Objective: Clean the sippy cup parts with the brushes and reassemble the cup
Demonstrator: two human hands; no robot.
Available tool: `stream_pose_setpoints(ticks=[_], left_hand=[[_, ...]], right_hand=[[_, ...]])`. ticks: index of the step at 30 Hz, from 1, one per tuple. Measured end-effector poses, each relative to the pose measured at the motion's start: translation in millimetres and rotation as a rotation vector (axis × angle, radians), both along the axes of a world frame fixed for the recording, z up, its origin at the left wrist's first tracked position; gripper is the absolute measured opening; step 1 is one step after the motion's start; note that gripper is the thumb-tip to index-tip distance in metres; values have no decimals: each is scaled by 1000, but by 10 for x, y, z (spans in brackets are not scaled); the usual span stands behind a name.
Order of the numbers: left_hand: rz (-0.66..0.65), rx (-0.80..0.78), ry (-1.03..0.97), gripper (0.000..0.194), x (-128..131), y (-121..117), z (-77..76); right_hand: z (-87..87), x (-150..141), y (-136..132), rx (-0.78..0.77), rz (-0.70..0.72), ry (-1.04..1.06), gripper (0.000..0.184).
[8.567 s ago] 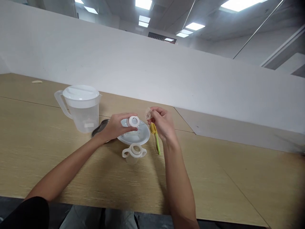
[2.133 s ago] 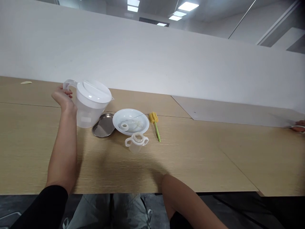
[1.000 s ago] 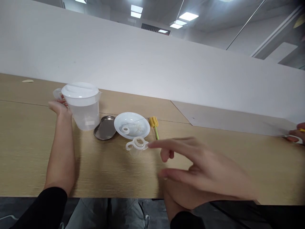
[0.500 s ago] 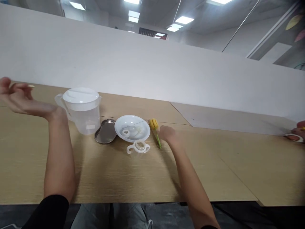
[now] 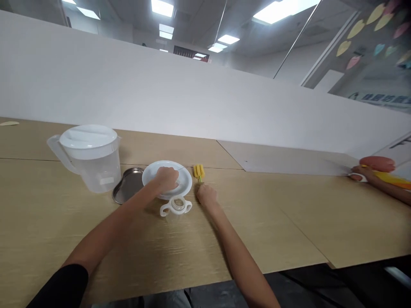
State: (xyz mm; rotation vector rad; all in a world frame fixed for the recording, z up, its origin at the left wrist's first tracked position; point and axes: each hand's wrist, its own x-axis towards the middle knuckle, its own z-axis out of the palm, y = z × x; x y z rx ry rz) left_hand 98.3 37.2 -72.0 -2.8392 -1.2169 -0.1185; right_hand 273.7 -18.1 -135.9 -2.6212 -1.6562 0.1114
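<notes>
A person's left hand (image 5: pixel 166 179) dips into a white bowl (image 5: pixel 150 172), fingers curled out of sight, whether grasping anything unclear. The right hand (image 5: pixel 206 194), loosely curled, rests over the green handle of a yellow sponge bottle brush (image 5: pixel 198 173) on a wooden table (image 5: pixel 48 226); any grip cannot be told. A two-handled clear plastic cup (image 5: pixel 176 208) stands just before the bowl, beside a steel kidney tray (image 5: pixel 126 186) and lidded plastic pitcher (image 5: pixel 90 160). A co-worker's hand (image 5: pixel 358 173) rests far right.
</notes>
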Motion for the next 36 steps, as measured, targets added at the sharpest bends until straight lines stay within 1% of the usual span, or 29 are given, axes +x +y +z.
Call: stream_pose_setpoints(ticks=[3, 6, 9, 11, 13, 16, 19, 21, 23, 25, 27, 30, 33, 36], left_hand=[[-6, -22, 27, 28, 63, 0, -68], [-15, -41, 41, 24, 120, 3, -140], [-8, -49, 28, 19, 131, 4, -160], [9, -56, 15, 19, 106, -2, -122], [30, -65, 4, 18, 63, -17, -50], [57, -65, -13, 18, -19, -49, 93], [91, -52, -49, 19, -113, -84, 252], [129, -51, -99, 19, -180, -109, 362], [150, -25, -180, 19, -240, -138, 464], [127, 29, -305, 20, -280, -168, 539], [64, 53, -457, 21, -295, -191, 571], [-37, 0, -627, 26, -280, -194, 547], [-78, -16, -733, 30, -261, -170, 493], [-103, 59, -779, 32, -267, -159, 473]], right_hand=[[55, 22, -18, 0, -21, 19, 32], [157, 32, -78, 22, -23, 23, 29], [274, 14, -157, 97, -23, 29, 29], [333, -23, -207, 193, -22, 25, 29], [358, -79, -248, 309, 8, 20, 31], [322, -173, -281, 446, 103, 59, 36], [241, -239, -282, 515, 195, 125, 38], [197, -256, -276, 551, 229, 157, 39], [177, -257, -277, 581, 238, 178, 40], [179, -253, -288, 613, 253, 197, 41], [189, -253, -307, 657, 289, 226, 43], [199, -261, -337, 723, 334, 271, 45], [189, -261, -344, 766, 346, 290, 44], [149, -247, -317, 823, 362, 295, 42]])
